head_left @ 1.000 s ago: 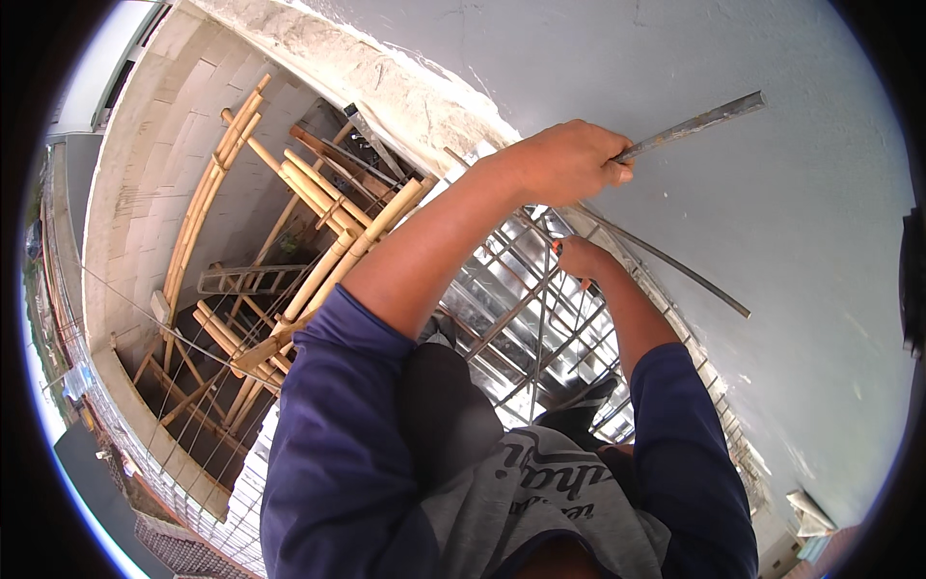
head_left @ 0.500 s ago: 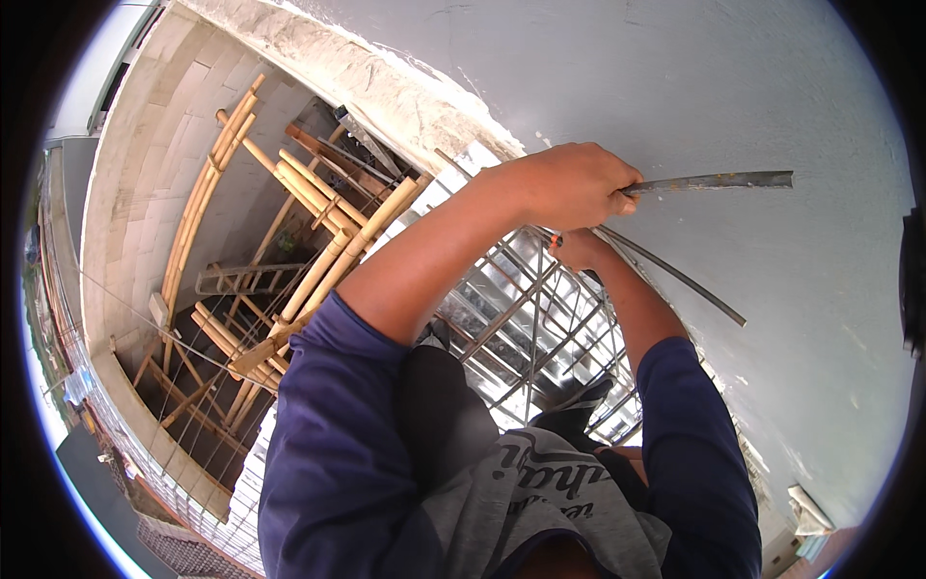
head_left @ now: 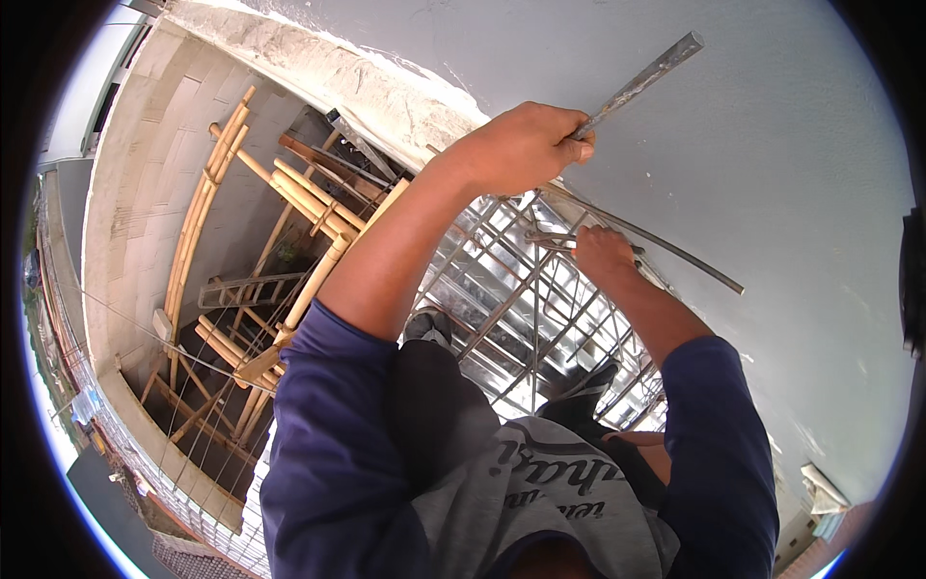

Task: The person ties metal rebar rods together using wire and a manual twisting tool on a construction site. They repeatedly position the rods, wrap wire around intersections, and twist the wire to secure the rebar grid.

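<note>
My left hand [head_left: 535, 145] is closed round a grey metal bar [head_left: 646, 79], whose flat, worn end points up and to the right in front of the grey wall. Lower and to the right, my right hand [head_left: 606, 253] grips the handles of metal pincers [head_left: 552, 238]. The pincers' head lies over the steel rebar mesh [head_left: 535, 289]; I cannot tell whether it touches a bar. Between the two hands a long thin rod [head_left: 656, 232] slants down to the right along the wall. Its left end is partly lost among the mesh bars.
Shiny corrugated metal sheeting [head_left: 463, 275] lies under the mesh, where my shoe [head_left: 429, 326] stands. A plastered grey wall [head_left: 801, 193] rises on the right. Left of me is a deep opening with bamboo poles [head_left: 318, 203], a wooden ladder [head_left: 251, 289] and a block wall [head_left: 145, 174].
My left hand has moved left and up, and its bar has swung from nearly level to steeply upward. The right hand has shifted slightly right, and the pincers now show clearly.
</note>
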A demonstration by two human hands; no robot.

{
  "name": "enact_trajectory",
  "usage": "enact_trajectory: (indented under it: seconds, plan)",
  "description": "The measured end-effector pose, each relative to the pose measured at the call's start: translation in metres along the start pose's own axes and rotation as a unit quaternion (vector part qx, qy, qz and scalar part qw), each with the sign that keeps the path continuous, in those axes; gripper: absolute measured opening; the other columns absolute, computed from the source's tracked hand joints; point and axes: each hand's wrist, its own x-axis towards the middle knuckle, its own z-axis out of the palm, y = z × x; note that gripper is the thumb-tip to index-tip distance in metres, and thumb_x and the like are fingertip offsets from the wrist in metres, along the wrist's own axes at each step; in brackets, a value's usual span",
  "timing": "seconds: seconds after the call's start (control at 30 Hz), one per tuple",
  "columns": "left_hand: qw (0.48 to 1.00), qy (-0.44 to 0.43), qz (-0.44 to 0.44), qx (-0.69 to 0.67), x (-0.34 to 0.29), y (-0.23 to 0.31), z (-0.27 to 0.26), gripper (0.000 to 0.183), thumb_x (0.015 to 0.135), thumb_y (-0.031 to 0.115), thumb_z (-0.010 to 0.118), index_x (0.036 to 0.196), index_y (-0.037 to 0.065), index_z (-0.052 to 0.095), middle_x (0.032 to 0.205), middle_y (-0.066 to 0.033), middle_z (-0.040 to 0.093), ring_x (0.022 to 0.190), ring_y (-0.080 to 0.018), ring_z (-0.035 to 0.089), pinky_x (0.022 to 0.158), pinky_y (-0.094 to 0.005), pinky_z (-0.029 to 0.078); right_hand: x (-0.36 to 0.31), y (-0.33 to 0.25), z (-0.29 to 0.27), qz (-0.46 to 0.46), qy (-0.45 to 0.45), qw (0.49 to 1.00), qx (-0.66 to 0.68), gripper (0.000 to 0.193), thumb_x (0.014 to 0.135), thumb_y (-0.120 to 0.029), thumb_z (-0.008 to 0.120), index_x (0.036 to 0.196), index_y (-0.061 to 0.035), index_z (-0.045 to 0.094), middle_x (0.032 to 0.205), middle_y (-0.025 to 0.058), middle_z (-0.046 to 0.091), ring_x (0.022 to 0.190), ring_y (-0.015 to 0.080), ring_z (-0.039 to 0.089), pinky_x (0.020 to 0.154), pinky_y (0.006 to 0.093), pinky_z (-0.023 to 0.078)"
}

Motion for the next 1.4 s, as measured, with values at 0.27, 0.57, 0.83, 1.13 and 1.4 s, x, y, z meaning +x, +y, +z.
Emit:
enact_trajectory:
  seconds: [0.27, 0.57, 0.83, 1.13, 1.4]
  plan:
    - [0.998, 0.064, 0.027, -0.002, 0.005, -0.003, 0.006, 0.024, 0.092, 0.024, 0.051, 0.094, 0.0, 0.058, 0.067, -0.0101, 0.053, 0.065, -0.0227, 0.051, 0.065, -0.0348, 0.042, -0.007, 0.05, 0.07, -0.015, -0.08, 0.977, 0.198, 0.029, 0.087, -0.024, 0.055, 0.112, -0.0112, 0.061, 0.096, 0.0144, 0.065, 0.089, 0.0312, 0.064, 0.076, 0.0414, 0.052]
    - [0.999, 0.037, 0.003, -0.014, 0.003, 0.001, 0.002, 0.025, 0.092, 0.024, 0.052, 0.098, 0.001, 0.058, 0.071, -0.0117, 0.056, 0.067, -0.0215, 0.051, 0.067, -0.0347, 0.043, 0.056, -0.016, -0.006, 0.026, -0.225, 0.936, 0.271, 0.028, 0.08, -0.007, 0.049, 0.106, 0.0011, 0.057, 0.09, 0.0187, 0.063, 0.069, 0.0307, 0.067, 0.055, 0.0393, 0.058]
    - [0.993, -0.096, 0.064, -0.011, 0.011, -0.001, 0.014, 0.026, 0.09, 0.026, 0.056, 0.1, 0.002, 0.061, 0.081, -0.0153, 0.063, 0.08, -0.0295, 0.06, 0.073, -0.039, 0.045, 0.062, -0.019, -0.026, -0.015, -0.254, 0.945, 0.207, 0.031, 0.079, -0.009, 0.054, 0.106, 0.0064, 0.052, 0.089, 0.0204, 0.061, 0.061, 0.0279, 0.064, 0.05, 0.0355, 0.056]
    - [0.998, 0.009, -0.027, -0.056, 0.018, 0.006, 0.02, 0.022, 0.089, 0.019, 0.053, 0.106, 0.005, 0.058, 0.071, -0.0111, 0.057, 0.07, -0.022, 0.059, 0.065, -0.0337, 0.044, 0.08, 0.01, 0.061, -0.145, -0.123, 0.97, 0.153, 0.047, 0.074, 0.001, 0.047, 0.121, 0.0019, 0.049, 0.09, 0.0221, 0.062, 0.068, 0.0286, 0.063, 0.058, 0.0432, 0.051]
    - [0.948, 0.165, -0.089, -0.258, -0.03, -0.021, 0.002, 0.021, 0.094, 0.018, 0.046, 0.105, 0.005, 0.057, 0.066, -0.0013, 0.048, 0.066, -0.01, 0.049, 0.062, -0.026, 0.042, 0.012, -0.015, 0.042, 0.026, -0.219, 0.829, 0.513, 0.027, 0.079, -0.012, 0.058, 0.101, 0.0028, 0.055, 0.079, 0.0106, 0.052, 0.065, 0.0219, 0.058, 0.046, 0.034, 0.055]
